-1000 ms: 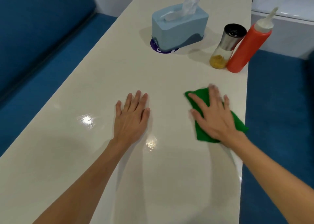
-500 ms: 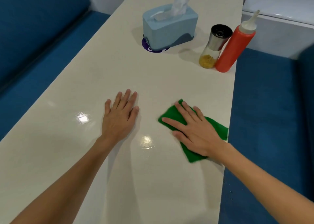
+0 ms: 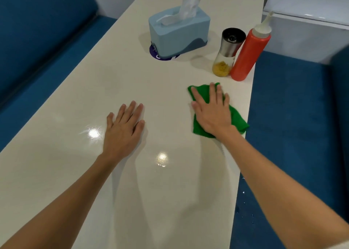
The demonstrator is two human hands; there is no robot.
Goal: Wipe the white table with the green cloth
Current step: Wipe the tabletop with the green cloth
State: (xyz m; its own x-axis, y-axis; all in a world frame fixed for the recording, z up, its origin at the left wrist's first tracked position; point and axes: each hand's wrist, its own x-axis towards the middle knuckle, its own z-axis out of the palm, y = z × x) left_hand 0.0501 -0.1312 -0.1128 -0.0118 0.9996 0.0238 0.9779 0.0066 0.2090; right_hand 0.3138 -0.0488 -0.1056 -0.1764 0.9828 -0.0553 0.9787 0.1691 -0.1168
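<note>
Your right hand, fingers straight, presses the cloth flat on the table; your left hand rests flat beside it.

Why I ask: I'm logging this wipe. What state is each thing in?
left hand: open, flat on the white table.
right hand: open, fingers straight, pressing the green cloth.
green cloth: lying flattened under the right hand, near the table's right edge.
tissue box: upright, a tissue sticking out.
spice grinder: upright, partly filled.
red squeeze bottle: upright, nozzle on.
</note>
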